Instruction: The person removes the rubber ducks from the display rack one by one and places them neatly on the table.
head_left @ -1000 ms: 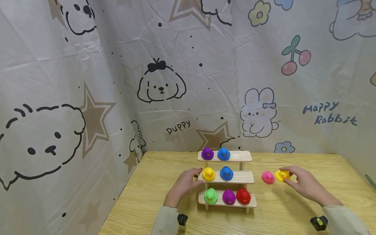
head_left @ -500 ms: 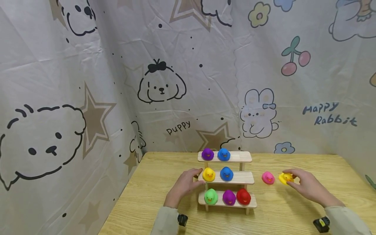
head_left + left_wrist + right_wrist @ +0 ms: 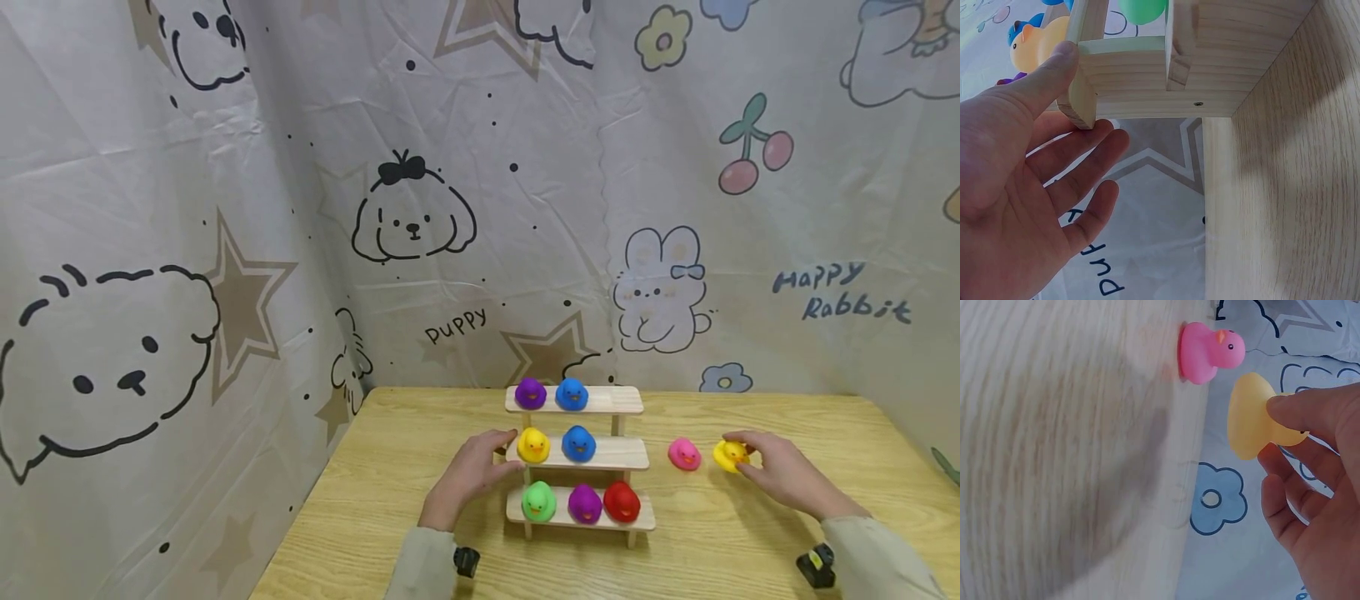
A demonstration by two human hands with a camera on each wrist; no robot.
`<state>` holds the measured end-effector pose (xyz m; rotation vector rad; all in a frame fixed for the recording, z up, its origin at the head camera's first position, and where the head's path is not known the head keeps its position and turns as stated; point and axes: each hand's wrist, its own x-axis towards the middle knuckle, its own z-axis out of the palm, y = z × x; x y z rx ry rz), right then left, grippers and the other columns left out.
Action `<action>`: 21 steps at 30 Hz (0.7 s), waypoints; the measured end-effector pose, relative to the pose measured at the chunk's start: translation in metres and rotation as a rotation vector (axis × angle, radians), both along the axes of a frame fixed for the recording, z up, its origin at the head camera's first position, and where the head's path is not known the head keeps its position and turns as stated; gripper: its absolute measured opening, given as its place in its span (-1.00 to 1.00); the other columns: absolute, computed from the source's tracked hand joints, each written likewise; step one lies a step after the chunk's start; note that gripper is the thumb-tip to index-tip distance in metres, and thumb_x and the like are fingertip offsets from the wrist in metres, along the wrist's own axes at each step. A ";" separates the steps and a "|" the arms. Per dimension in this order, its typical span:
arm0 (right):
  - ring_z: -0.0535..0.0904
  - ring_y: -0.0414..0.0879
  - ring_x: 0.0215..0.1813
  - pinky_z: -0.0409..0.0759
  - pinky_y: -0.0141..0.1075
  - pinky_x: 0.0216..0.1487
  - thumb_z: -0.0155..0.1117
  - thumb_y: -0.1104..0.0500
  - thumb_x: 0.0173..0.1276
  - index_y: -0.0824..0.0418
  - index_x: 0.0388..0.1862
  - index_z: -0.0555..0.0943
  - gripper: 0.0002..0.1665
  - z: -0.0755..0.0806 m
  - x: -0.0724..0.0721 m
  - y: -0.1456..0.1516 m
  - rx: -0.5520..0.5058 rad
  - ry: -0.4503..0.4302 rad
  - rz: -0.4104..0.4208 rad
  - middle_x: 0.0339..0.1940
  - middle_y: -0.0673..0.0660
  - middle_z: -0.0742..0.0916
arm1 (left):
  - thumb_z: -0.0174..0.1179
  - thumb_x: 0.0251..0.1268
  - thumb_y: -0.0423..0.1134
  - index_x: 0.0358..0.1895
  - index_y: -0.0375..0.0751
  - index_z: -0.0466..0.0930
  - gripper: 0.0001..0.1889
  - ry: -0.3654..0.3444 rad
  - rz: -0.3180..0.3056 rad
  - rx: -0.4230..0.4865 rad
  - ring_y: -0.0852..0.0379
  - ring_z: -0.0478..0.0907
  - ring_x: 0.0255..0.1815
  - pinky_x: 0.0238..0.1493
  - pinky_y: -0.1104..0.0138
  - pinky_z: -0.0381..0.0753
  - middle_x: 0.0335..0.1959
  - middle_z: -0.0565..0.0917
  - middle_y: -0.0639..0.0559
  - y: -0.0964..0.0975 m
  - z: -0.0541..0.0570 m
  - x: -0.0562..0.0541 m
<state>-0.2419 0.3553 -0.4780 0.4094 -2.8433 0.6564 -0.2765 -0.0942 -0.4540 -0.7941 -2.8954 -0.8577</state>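
A yellow rubber duck is pinched between the thumb and fingers of my right hand. In the right wrist view the yellow duck hangs a little off the tabletop. To its left a pink rubber duck sits on the table. My left hand grips the left end of the middle step of a three-step wooden shelf; the left wrist view shows the thumb on the step's edge, beside a yellow duck.
On the top step sit a purple duck and a blue duck. The middle step bears a yellow and a blue duck. Green, purple and red ducks line the bottom step. A printed curtain hangs behind the table.
My right hand has shifted slightly right with the yellow duck, away from the pink one, then stayed nearly still. The left hand and the shelf have not moved.
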 end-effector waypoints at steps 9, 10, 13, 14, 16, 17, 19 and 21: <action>0.54 0.13 -0.20 0.54 0.10 -0.16 0.35 0.45 0.07 0.47 -0.02 0.55 -0.56 -0.008 -0.008 0.002 -0.018 -0.022 0.003 -0.10 0.36 0.65 | 0.19 0.28 0.02 0.29 -0.26 0.40 -0.40 0.015 -0.010 -0.003 0.07 0.53 0.01 0.11 0.19 0.49 0.15 0.55 -0.07 0.000 -0.002 -0.001; 0.55 0.13 -0.20 0.54 0.09 -0.16 0.35 0.45 0.07 0.47 -0.03 0.56 -0.57 -0.009 -0.009 0.003 -0.023 -0.020 0.005 -0.10 0.36 0.65 | 0.19 0.28 0.02 0.29 -0.25 0.40 -0.40 0.016 -0.010 -0.003 0.07 0.53 0.02 0.11 0.19 0.49 0.15 0.55 -0.07 0.000 -0.002 -0.001; 0.55 0.15 -0.19 0.53 0.11 -0.15 0.34 0.47 0.06 0.47 -0.05 0.56 -0.59 -0.013 -0.012 0.005 -0.030 -0.032 0.010 -0.11 0.36 0.65 | 0.20 0.27 0.01 0.29 -0.26 0.41 -0.40 0.022 -0.016 -0.004 0.07 0.53 0.01 0.10 0.19 0.50 0.13 0.56 -0.07 -0.001 -0.001 -0.001; 0.55 0.16 -0.19 0.53 0.11 -0.15 0.34 0.47 0.05 0.46 -0.05 0.56 -0.59 -0.014 -0.013 0.006 -0.032 -0.036 0.009 -0.11 0.35 0.65 | 0.20 0.27 0.01 0.28 -0.27 0.41 -0.40 0.025 -0.018 -0.005 0.07 0.53 0.00 0.10 0.19 0.50 0.13 0.56 -0.08 -0.001 -0.001 -0.001; 0.55 0.16 -0.18 0.52 0.12 -0.13 0.33 0.48 0.06 0.45 -0.05 0.56 -0.59 -0.016 -0.014 0.007 -0.037 -0.053 -0.003 -0.11 0.34 0.66 | 0.20 0.27 0.00 0.28 -0.27 0.41 -0.40 0.020 -0.018 -0.005 0.06 0.53 0.00 0.09 0.19 0.50 0.13 0.56 -0.08 -0.001 0.000 0.000; 0.55 0.17 -0.17 0.52 0.13 -0.13 0.33 0.48 0.06 0.44 -0.05 0.56 -0.59 -0.017 -0.015 0.008 -0.039 -0.066 -0.008 -0.11 0.34 0.65 | 0.20 0.27 0.01 0.28 -0.27 0.41 -0.40 0.019 -0.017 -0.006 0.06 0.53 0.00 0.09 0.19 0.50 0.13 0.56 -0.08 -0.001 0.000 0.000; 0.54 0.20 -0.15 0.51 0.14 -0.12 0.31 0.49 0.07 0.44 -0.04 0.56 -0.59 -0.017 -0.016 0.008 -0.046 -0.095 -0.019 -0.10 0.35 0.65 | 0.19 0.28 0.01 0.29 -0.27 0.40 -0.40 0.010 -0.012 -0.006 0.07 0.53 0.01 0.10 0.19 0.50 0.14 0.56 -0.07 0.000 0.001 0.000; 0.53 0.21 -0.13 0.51 0.15 -0.10 0.29 0.49 0.07 0.43 -0.03 0.56 -0.59 -0.017 -0.017 0.008 -0.055 -0.125 -0.034 -0.09 0.35 0.64 | 0.19 0.28 0.02 0.30 -0.25 0.40 -0.40 0.003 -0.006 -0.009 0.07 0.53 0.01 0.10 0.19 0.50 0.14 0.56 -0.06 0.000 0.001 0.000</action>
